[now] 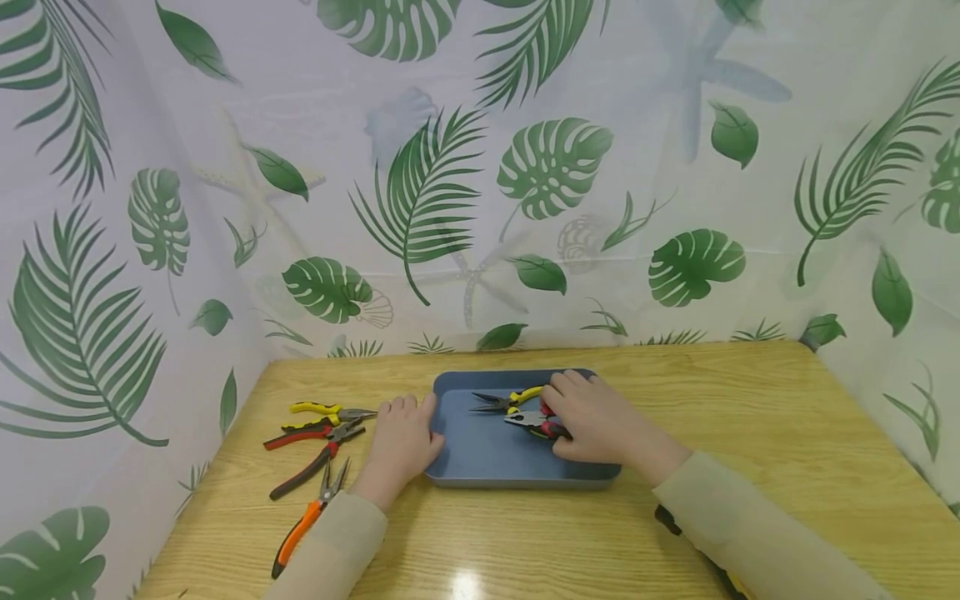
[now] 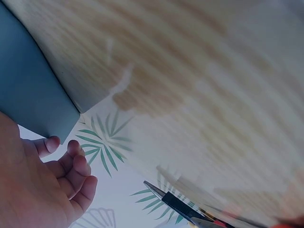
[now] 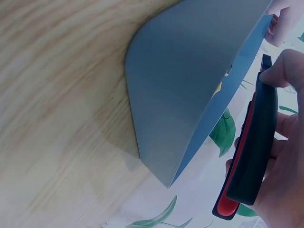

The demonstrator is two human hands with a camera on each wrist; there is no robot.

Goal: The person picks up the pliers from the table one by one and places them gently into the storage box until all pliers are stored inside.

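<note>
My right hand (image 1: 588,417) grips combination pliers (image 1: 525,418) with red and black handles, over the right half of a blue-grey tray (image 1: 457,454). Their jaws point left; in the right wrist view the handles (image 3: 256,142) lie along the fingers, above the tray wall. Behind them, long-nose pliers (image 1: 491,403) with yellow handles lie in the tray, partly covered by the hand. My left hand (image 1: 401,437) holds the tray's left wall, thumb on the inner side. From the left wrist view, its fingers (image 2: 80,166) are bent beside the tray corner, one fingertip against the outside.
Left of the tray lie yellow-handled long-nose pliers (image 1: 356,413), red-and-black pliers (image 1: 330,450) with spread handles, and orange-and-black long-nose pliers (image 1: 300,533). A black and yellow tool (image 1: 666,520) shows partly from under the right sleeve. A leaf-print curtain (image 1: 480,208) stands behind the wooden table (image 1: 712,400).
</note>
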